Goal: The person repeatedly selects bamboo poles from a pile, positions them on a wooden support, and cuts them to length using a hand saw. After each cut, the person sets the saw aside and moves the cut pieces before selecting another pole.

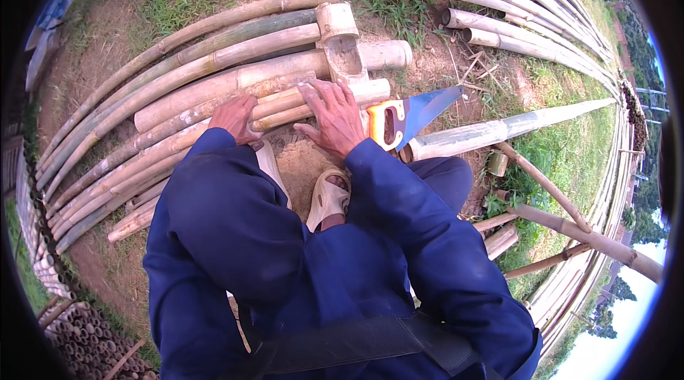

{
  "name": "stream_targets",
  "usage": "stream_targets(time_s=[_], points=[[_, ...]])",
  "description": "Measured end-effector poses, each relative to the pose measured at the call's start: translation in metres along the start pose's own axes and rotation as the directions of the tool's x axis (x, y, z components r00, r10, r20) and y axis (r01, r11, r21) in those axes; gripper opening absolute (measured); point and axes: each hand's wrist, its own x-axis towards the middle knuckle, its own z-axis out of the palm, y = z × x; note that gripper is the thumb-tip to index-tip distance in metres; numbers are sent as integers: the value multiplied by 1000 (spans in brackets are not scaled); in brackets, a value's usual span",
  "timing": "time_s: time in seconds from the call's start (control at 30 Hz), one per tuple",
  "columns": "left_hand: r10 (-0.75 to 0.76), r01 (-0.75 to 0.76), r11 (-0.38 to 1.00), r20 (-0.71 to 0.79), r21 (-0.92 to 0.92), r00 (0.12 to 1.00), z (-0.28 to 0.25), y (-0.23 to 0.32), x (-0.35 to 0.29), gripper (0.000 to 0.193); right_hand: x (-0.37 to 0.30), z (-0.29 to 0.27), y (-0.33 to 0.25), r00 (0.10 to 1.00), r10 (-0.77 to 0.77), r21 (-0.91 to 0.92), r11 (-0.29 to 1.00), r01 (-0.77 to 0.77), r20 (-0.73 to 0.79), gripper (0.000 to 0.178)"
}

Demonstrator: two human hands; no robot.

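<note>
Your left grip (235,119) clasps the bamboo pole (279,117) before your feet (337,182), but your right grip (333,116), loosely spread atop, could slip toward the saw (422,116) if it rolls.

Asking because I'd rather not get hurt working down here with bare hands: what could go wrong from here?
The saw lies close beside your right hand with its blade uncovered, so a careless reach might cut you.

The bamboo poles under your right hand and left hand are round and lie close together; one could roll and pinch your fingers.

Your right sandal leaves toes bare, so a dropped pole might hurt them.
</note>
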Motion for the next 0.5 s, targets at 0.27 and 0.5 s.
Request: stream_targets(time_s=[0.27, 0.5], points=[[-141, 157, 984, -173, 84, 975, -60, -42, 47, 71, -108, -51, 65, 698, 709, -26, 703, -710, 101, 45], [-183, 196, 972, -108, 127, 977, -57, -67, 83, 71, -118, -24, 72, 769, 633, -20, 773, -634, 84, 58]])
